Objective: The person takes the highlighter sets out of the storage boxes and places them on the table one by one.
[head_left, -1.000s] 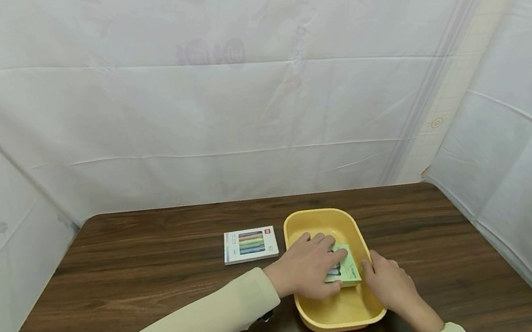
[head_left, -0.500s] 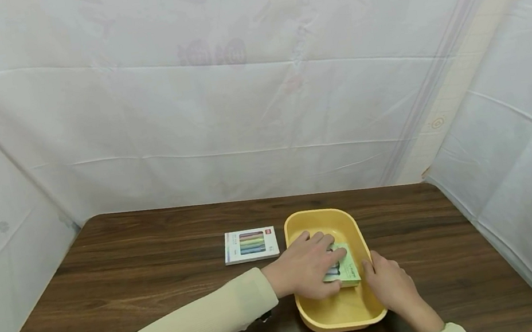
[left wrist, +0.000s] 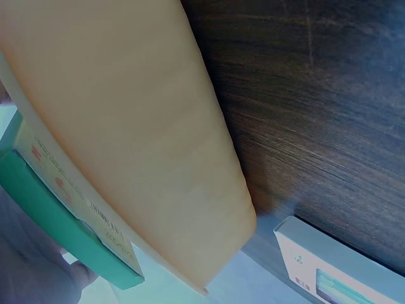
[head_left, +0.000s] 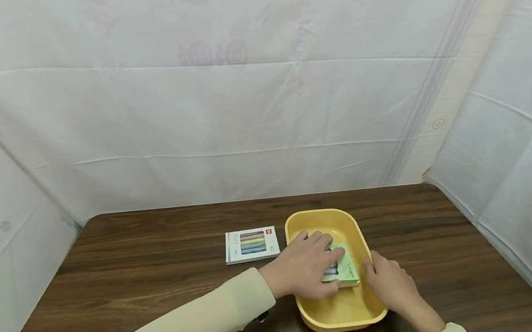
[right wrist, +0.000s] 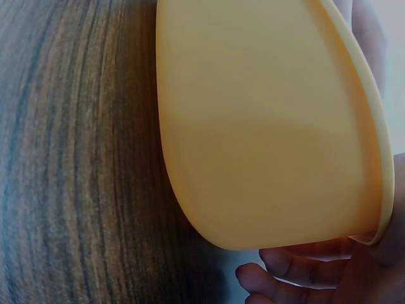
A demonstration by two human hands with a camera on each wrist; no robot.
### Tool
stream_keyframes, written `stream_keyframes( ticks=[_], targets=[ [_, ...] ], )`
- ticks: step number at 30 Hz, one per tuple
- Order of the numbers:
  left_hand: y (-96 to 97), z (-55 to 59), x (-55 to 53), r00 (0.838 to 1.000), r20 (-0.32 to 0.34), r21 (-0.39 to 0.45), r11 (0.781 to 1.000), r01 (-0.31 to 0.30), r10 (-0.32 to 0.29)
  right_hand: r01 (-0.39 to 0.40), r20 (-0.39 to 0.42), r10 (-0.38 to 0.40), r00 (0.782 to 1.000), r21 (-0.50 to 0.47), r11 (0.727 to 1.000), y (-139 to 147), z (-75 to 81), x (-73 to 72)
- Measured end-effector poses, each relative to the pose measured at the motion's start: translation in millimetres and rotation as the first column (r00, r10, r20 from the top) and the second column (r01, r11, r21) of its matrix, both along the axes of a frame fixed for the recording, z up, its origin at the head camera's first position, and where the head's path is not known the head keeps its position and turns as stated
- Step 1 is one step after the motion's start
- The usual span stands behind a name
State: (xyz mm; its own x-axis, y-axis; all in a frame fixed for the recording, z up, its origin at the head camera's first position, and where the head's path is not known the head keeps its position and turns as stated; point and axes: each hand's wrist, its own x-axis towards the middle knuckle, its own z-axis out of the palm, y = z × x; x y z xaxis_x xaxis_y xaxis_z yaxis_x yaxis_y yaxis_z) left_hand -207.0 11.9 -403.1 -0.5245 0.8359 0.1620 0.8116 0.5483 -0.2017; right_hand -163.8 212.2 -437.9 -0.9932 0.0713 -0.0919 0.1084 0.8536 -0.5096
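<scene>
A yellow plastic tub [head_left: 338, 311] stands on the table. My left hand [head_left: 305, 267] reaches over its left side and grips a flat green box [head_left: 346, 269] with a window on top, fingers spread across it and the thumb at its near edge. In the left wrist view the green box [left wrist: 76, 221] shows above the tub's rim, lying about level with it. My right hand [head_left: 395, 288] holds the tub's right rim, thumb on the inner side. The right wrist view shows its fingers [right wrist: 297, 272] outside the tub wall [right wrist: 266, 126].
A white box [head_left: 251, 245] with coloured pens behind its window lies flat just left of the tub. The dark wood table [head_left: 146, 266] reaches back to white sheeting [head_left: 215, 110], which also hangs on both sides.
Very little differs. My left hand and the green box have shifted slightly to the left; the right hand keeps its hold on the tub.
</scene>
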Motion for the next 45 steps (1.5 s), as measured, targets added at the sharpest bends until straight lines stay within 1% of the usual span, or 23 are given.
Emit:
stream_keyframes(
  ticks=[10,17,23,29,39,45],
  targets=[
    [-3.2,1.2,0.8,1.0,0.002,-0.008,1.0,-0.004,0.004,0.008,0.01,-0.008,1.0,0.002,1.0,-0.7,0.6,-1.1],
    [-6.0,2.7,1.2,1.0,-0.008,-0.01,1.0,-0.005,0.005,-0.002,0.009,0.002,1.0,0.001,1.0,-0.8,1.9,0.2],
    [-9.0,3.1,1.4,1.0,0.007,0.0,1.0,-0.008,0.008,0.009,0.005,-0.009,1.0,-0.004,1.0,-1.6,1.6,-0.2],
    [-10.8,1.2,1.0,1.0,0.009,0.015,1.0,-0.004,0.004,0.011,0.007,-0.011,1.0,-0.015,1.0,-1.7,0.3,-0.5],
    [-15.5,3.1,2.3,1.0,0.02,0.017,1.0,-0.015,0.015,0.02,0.0,-0.02,1.0,0.006,1.0,-1.2,0.4,-0.9],
    [-19.0,4.1,3.5,1.0,0.011,0.016,1.0,-0.015,0.015,0.013,-0.002,-0.013,1.0,0.008,1.0,-1.2,1.7,0.0]
  ],
)
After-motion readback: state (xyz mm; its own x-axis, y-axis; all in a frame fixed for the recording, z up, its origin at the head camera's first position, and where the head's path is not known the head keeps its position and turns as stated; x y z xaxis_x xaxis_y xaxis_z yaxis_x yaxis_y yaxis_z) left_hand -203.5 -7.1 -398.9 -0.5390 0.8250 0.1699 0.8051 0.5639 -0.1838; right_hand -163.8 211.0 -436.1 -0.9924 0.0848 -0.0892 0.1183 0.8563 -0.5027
